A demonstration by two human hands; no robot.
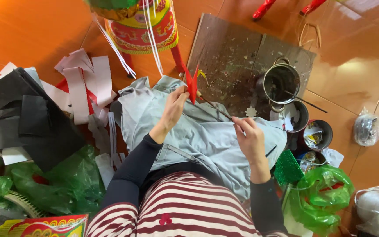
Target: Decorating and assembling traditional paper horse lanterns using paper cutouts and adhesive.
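So the left hand (173,107) is pinching a small red paper piece (192,83) between thumb and fingertips, holding it up over the lap. The right hand (248,138) has its fingers closed around a thin dark stick (213,106) that runs up-left till its tip meets the red paper. Both are above a grey cloth (198,136) spread over the knees.

It's pretty cluttered all around. On the left there's a pile of black paper sheets (23,116) and white-pink scalloped paper strips (84,83), with green plastic bags (62,180) nearer. On the right there's a metal pot (280,82) with a stick in it on a scuffed grey board (229,48), a couple more tins (319,135), a green glitter piece (288,167) and another green bag (323,197). Up top there's a colourful paper-covered stand (139,26) with white ribbons hanging off it.
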